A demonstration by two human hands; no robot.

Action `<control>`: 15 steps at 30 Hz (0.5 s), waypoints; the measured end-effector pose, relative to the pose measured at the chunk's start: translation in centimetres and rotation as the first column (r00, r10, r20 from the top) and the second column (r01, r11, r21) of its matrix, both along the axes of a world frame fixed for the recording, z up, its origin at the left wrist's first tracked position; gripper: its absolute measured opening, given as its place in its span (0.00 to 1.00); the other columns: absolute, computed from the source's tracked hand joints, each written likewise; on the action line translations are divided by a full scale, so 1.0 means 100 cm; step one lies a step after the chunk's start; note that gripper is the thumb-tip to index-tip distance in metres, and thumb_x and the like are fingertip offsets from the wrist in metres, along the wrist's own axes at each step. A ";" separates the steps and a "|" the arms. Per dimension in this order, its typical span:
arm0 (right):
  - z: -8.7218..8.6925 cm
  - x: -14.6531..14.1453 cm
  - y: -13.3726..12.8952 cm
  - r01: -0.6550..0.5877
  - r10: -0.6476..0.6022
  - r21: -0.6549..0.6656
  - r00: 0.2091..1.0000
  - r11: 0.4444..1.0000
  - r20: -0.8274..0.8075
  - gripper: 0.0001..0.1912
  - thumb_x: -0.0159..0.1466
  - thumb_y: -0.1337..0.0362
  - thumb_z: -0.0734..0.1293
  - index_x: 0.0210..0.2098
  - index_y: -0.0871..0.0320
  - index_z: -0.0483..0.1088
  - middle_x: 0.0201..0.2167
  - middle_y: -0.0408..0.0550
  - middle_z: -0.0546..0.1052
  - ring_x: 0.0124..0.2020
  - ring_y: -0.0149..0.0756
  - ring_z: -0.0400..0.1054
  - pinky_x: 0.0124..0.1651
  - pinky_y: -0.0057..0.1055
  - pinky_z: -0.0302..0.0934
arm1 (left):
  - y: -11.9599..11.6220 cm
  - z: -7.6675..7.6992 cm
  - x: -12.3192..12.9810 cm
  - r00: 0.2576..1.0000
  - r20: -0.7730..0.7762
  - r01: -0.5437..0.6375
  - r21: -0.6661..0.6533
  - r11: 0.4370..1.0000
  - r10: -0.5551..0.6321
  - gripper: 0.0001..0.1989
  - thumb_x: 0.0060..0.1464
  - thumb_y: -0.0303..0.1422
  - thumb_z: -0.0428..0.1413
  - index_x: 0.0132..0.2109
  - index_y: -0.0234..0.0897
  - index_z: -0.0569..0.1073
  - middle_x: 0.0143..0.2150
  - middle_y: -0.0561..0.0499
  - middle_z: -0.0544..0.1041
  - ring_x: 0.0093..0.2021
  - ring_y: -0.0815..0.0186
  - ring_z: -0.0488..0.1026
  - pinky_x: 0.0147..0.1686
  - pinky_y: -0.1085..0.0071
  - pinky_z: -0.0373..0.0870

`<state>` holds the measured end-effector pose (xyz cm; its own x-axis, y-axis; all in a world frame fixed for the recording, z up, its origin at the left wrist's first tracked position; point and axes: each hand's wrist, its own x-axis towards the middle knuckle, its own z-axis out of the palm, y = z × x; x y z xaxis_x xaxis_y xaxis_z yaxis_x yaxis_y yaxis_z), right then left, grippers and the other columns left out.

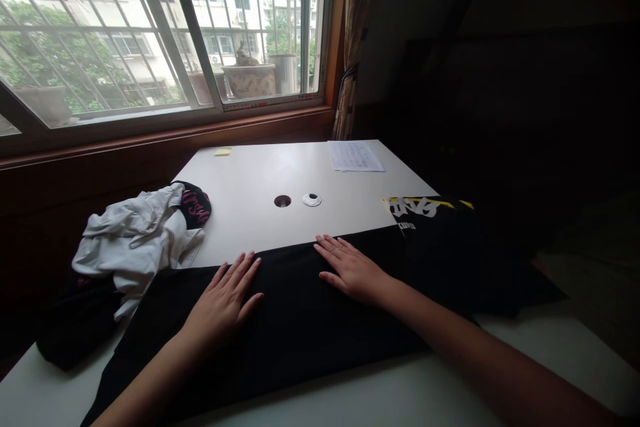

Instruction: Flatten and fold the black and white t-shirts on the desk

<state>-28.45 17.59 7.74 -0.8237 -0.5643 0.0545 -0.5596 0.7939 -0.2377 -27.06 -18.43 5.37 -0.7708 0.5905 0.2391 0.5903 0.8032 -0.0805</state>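
Note:
A long black garment (295,307) lies spread across the white table in front of me; its exact kind is hard to make out. My left hand (227,297) rests flat on its left part, fingers stretched toward the far edge. Farther right, my right hand (350,270) also lies palm down on the cloth, thumb apart and fingertips at the far edge. Neither hand grasps anything. Beyond my right hand, a dark piece of clothing (440,233) with white lettering and a yellow stripe meets the black cloth; where one ends is lost in shadow.
A crumpled white-and-black garment (135,233) is heaped on the table's left side. On the white table (250,180) are a round cable hole (283,201), a white round cap (312,199), a paper sheet (356,156) and a yellow note (223,151). A barred window (215,33) stands behind.

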 end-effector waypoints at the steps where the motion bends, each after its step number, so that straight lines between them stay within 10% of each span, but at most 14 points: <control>1: -0.001 0.000 0.008 0.028 -0.028 0.007 1.000 1.000 -0.002 0.36 0.75 0.43 0.53 0.75 0.54 0.48 0.76 0.50 0.47 0.76 0.45 0.40 0.76 0.49 0.39 | -0.009 -0.001 0.000 1.000 0.015 -0.025 0.000 1.000 0.025 0.34 0.71 0.49 0.45 0.76 0.44 0.47 0.76 0.47 0.54 0.75 0.55 0.54 0.72 0.53 0.52; 15: -0.028 -0.002 0.105 0.429 -0.419 0.098 0.902 0.898 -0.103 0.41 0.73 0.41 0.50 0.74 0.64 0.51 0.76 0.54 0.48 0.76 0.46 0.41 0.76 0.46 0.42 | -0.074 -0.003 0.008 0.958 -0.040 -0.283 -0.008 0.959 0.283 0.34 0.70 0.50 0.40 0.73 0.36 0.59 0.75 0.44 0.57 0.73 0.52 0.57 0.71 0.54 0.53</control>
